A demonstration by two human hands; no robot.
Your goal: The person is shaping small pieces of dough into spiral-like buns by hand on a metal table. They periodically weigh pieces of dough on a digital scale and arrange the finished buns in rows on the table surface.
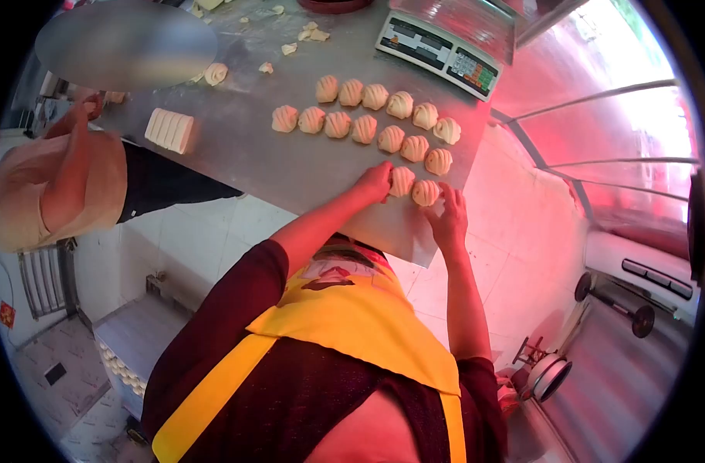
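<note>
Two striped, twisted dough buns sit side by side near the front right corner of the steel table. The left dough bun [401, 181] has my left hand [374, 185] against its left side, fingers curled and partly hidden by the bun. At the right dough bun [426, 193], my right hand [449, 219] holds the right edge with thumb and fingers. Just beyond my hands lie two rows of similar dough buns [364, 130], with one bun [439, 161] at the right end close to my right fingers.
A digital scale [437, 58] stands at the table's far right. Dough scraps [312, 35] are scattered across the back. A scored dough block [169, 130] lies on the left, near another person [67, 177] at the table. The steel table's [244, 170] right edge is close to my right hand.
</note>
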